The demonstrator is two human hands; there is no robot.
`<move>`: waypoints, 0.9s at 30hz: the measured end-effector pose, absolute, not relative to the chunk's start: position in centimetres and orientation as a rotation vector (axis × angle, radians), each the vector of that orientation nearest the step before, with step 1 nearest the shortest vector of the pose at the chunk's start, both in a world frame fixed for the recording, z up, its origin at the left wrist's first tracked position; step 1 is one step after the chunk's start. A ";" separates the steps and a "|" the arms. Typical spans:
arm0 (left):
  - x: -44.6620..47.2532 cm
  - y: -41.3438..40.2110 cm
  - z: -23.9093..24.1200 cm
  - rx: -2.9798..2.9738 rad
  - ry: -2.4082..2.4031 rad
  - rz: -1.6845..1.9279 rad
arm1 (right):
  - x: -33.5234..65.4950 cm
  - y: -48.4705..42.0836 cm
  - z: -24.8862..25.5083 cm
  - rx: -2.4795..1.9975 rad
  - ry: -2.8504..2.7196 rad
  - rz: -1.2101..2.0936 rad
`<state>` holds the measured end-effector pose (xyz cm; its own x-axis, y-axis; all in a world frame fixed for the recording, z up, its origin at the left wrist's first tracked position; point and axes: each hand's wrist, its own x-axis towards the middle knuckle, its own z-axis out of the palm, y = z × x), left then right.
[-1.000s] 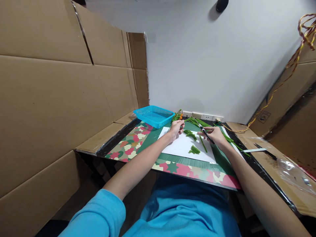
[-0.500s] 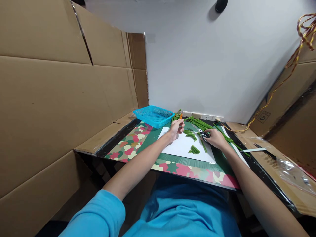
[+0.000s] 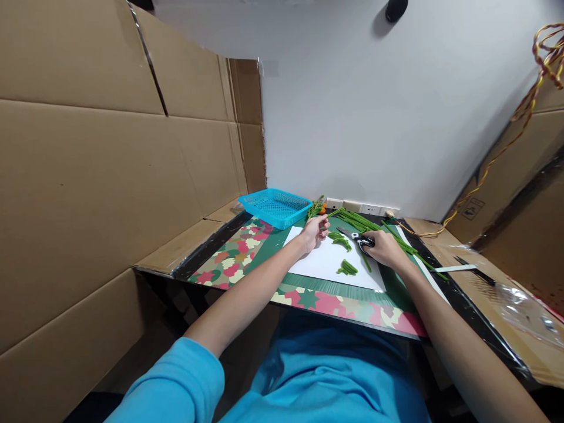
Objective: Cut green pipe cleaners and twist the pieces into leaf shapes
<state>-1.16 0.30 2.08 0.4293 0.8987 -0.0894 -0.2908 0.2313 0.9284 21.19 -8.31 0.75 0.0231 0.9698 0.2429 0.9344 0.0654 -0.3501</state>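
Observation:
My right hand [image 3: 382, 248] is wrapped round the handles of black-handled scissors [image 3: 355, 236], whose blades point to the left over a sheet of white paper [image 3: 317, 265]. Curled fingers on my left hand [image 3: 315, 232] close on a green pipe cleaner [image 3: 336, 211] that sticks out past the fingertips. Between the hands lie bent green pieces [image 3: 340, 241], and a small bundle of green pieces [image 3: 348, 268] rests nearer to me. One short green length [image 3: 367, 262] lies on the paper under the scissors.
A blue plastic basket [image 3: 282, 222] stands at the back left. Beside it are green and orange pieces [image 3: 315, 208]. Long green pipe cleaners [image 3: 359, 220] lie at the back right. Further right are a black-handled knife [image 3: 484, 276] and a clear plastic bag [image 3: 526, 308]. Sockets [image 3: 370, 209] line the wall.
The scissors have turned in my right hand so that their blades now show, pointing left. My left hand has hardly moved.

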 end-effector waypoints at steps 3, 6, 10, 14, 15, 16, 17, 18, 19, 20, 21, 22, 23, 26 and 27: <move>-0.9 0.2 1.7 1.178 0.827 0.947 | 21.1 -8.4 0.9 -1.893 -1.959 0.112; -0.6 -0.2 1.1 1.435 0.825 0.955 | 21.1 -8.4 1.1 -1.892 -1.970 0.119; -0.4 -0.7 0.4 1.769 0.703 0.923 | 21.1 -8.5 1.1 -1.884 -1.952 0.127; -0.5 -1.3 0.4 1.926 0.701 0.916 | 21.2 -8.5 1.0 -1.844 -1.976 0.093; -0.6 -1.4 0.6 1.962 0.713 0.928 | 21.2 -8.5 1.0 -1.839 -1.981 0.087; -0.7 -1.5 0.7 2.007 0.729 0.942 | 21.2 -8.5 1.0 -1.836 -1.983 0.086; -0.8 -1.6 0.8 2.066 0.747 0.954 | 21.2 -8.5 1.0 -1.834 -1.982 0.089; -1.0 -1.6 0.9 2.133 0.766 0.959 | 21.2 -8.5 1.0 -1.835 -1.974 0.093; -1.1 -1.7 1.0 2.196 0.777 0.956 | 21.1 -8.5 0.9 -1.836 -1.961 0.096; -1.2 -1.7 1.0 2.244 0.781 0.949 | 21.1 -8.4 0.9 -1.837 -1.947 0.096; -1.3 -1.8 1.1 2.279 0.778 0.942 | 21.1 -8.4 0.9 -1.837 -1.933 0.093; -1.3 -1.8 1.1 2.300 0.771 0.937 | 21.1 -8.4 0.9 -1.835 -1.919 0.087; -1.3 -1.9 1.1 2.307 0.764 0.932 | 21.1 -8.3 0.9 -1.828 -1.911 0.080; -1.3 -2.1 1.2 2.289 0.753 0.913 | 21.2 -8.2 1.0 -1.753 -1.912 0.057; -1.3 -2.2 1.3 2.276 0.754 0.905 | 21.2 -8.2 1.0 -1.716 -1.912 0.052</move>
<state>-1.29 -2.17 1.29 0.6120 0.6732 0.4149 0.2867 -0.6779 0.6769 21.20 -8.22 1.04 -0.0199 0.9257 0.3777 0.9039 0.1781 -0.3889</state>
